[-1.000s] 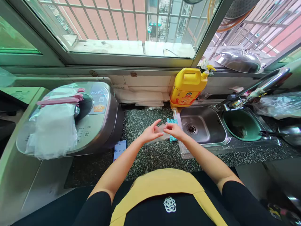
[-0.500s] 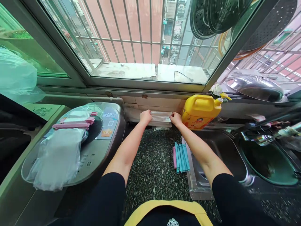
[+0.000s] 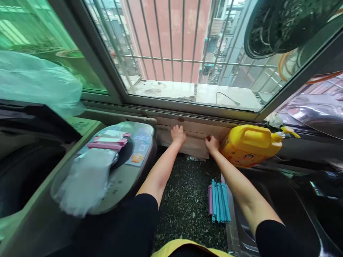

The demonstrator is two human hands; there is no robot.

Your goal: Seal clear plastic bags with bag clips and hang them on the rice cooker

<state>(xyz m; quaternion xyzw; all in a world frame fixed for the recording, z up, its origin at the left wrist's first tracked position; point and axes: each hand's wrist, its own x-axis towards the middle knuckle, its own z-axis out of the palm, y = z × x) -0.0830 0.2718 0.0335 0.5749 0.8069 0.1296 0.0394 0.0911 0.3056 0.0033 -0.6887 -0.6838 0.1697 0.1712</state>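
Observation:
Against the tiled wall under the window, a strip of clear plastic film (image 3: pixel 193 145) lies along the back of the counter. My left hand (image 3: pixel 178 135) rests on its upper part with the fingers spread. At the right end my right hand (image 3: pixel 212 144) has thumb and fingers pinched together on the film's edge, close beside a yellow jug with a pump (image 3: pixel 248 144). Several blue sealing clips (image 3: pixel 221 201) and a pink clip (image 3: pixel 210 200) lie on the dark speckled counter, nearer to me than the hands.
Left stands a rice cooker (image 3: pixel 118 194), with pink clips (image 3: pixel 107 145) and clear plastic bags (image 3: pixel 85 178) on its lid. A metal sink (image 3: pixel 249 228) is on the right. The window frame (image 3: pixel 193 109) runs above the wall, and pan lids (image 3: pixel 264 32) hang upper right.
My left hand has gone from pinching the film to lying spread against it. The film now sits flatter on the wall. My view has shifted left and tilted.

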